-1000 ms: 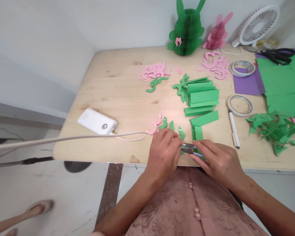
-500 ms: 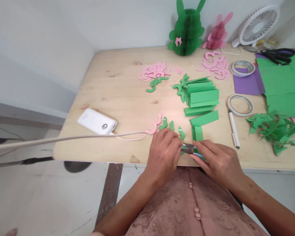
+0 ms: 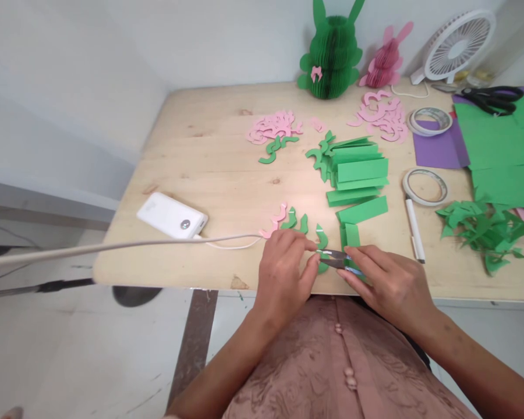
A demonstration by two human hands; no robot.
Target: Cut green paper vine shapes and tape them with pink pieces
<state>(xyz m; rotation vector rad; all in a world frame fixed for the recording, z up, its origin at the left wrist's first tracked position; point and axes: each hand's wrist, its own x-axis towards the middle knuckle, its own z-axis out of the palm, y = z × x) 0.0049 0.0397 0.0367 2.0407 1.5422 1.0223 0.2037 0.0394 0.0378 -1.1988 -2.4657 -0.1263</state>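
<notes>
My right hand (image 3: 390,279) holds small snips (image 3: 334,259) with dark blades and light blue handles. Their two blades stand apart and point left. At the blade tips, the thumb and forefinger of my left hand (image 3: 283,267) come together in a pinch; what lies between them is too small to make out. White strips show on the upper blade. Under the blades sits a curved green paper piece (image 3: 323,267), partly hidden. Just above, another curved green piece (image 3: 322,235) bears a white strip. Beside my left hand lie more green pieces (image 3: 290,218) and a pink wavy strip (image 3: 278,218).
Folded green strips (image 3: 362,170) lie mid-table, with pink cutouts (image 3: 273,127) behind. To the right are tape rolls (image 3: 425,203), a white marker (image 3: 414,230) and green scraps (image 3: 484,233). A white power bank (image 3: 172,215) trails a cable (image 3: 113,249) across the front left.
The snips' blades have parted. My left hand has shifted slightly left, its thumb and forefinger now showing at the blade tips. More of the green piece below is visible.
</notes>
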